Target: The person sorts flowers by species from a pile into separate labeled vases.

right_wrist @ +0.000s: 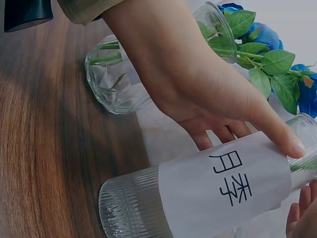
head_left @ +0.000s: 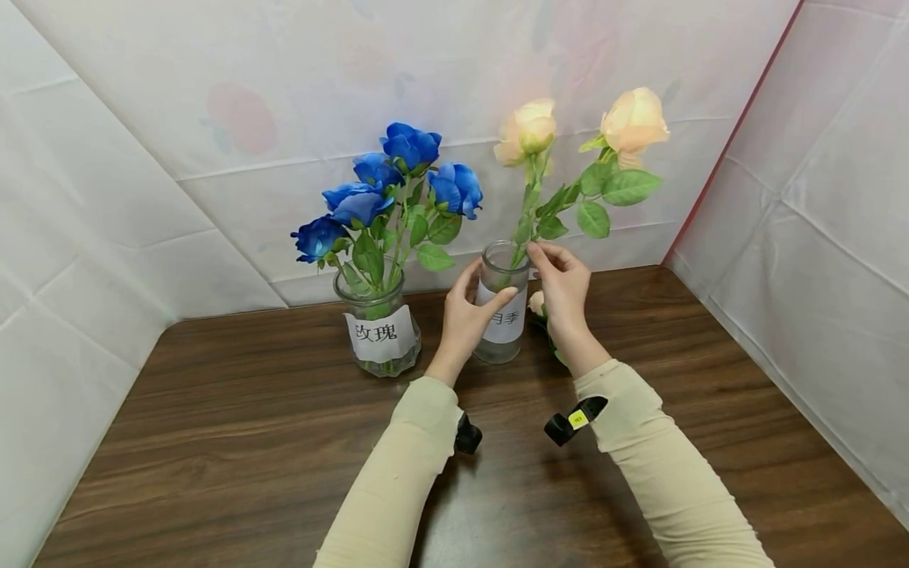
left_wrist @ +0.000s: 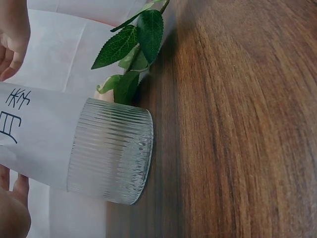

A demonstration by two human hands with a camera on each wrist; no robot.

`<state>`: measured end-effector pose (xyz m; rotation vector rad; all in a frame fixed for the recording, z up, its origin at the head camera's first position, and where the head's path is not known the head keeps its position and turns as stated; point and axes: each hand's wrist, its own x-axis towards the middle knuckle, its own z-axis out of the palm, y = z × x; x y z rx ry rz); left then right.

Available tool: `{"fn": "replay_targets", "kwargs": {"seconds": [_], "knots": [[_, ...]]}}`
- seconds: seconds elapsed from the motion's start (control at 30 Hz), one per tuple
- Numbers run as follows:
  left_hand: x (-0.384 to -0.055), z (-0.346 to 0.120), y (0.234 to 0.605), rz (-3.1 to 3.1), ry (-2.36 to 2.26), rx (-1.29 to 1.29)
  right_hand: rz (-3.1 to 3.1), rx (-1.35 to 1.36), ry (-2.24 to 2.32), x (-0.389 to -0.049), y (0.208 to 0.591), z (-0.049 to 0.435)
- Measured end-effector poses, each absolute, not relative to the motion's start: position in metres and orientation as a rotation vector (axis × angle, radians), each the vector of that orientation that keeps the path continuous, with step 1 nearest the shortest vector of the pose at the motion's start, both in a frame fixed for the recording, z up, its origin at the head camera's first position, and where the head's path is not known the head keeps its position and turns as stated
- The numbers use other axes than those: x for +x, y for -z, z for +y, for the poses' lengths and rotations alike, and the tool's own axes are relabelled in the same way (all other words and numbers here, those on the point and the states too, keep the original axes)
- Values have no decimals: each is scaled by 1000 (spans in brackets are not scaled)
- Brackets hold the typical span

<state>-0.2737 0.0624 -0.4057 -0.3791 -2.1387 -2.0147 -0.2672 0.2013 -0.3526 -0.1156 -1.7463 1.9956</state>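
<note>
A ribbed glass vase (head_left: pixel 499 351) with a white paper label stands upright on the table. My left hand (head_left: pixel 469 317) holds it round its side, fingers behind and thumb across the front. Two cream roses (head_left: pixel 634 124) rise above the vase, one leaning right. At the rim, my right hand (head_left: pixel 566 293) pinches a rose stem between thumb and fingers. Behind that hand another pale rose (head_left: pixel 537 304) lies on the table; its green leaves (left_wrist: pixel 150 34) show in the left wrist view. The right wrist view shows the left thumb across the vase near its mouth.
To the left stands a second labelled glass vase (head_left: pixel 383 364) with several blue roses (head_left: pixel 357 203). The brown wooden table (head_left: pixel 234 442) backs onto a white cloth wall (head_left: pixel 234 189), with another cloth wall (head_left: pixel 802 213) on the right.
</note>
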Motion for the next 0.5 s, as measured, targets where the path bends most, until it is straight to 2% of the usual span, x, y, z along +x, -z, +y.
{"fn": "replay_targets", "kwargs": {"seconds": [0.5], "knots": [[-273,62,406,-2151,2003,-384,-1917,-159,-1971,-241,363,236]]}}
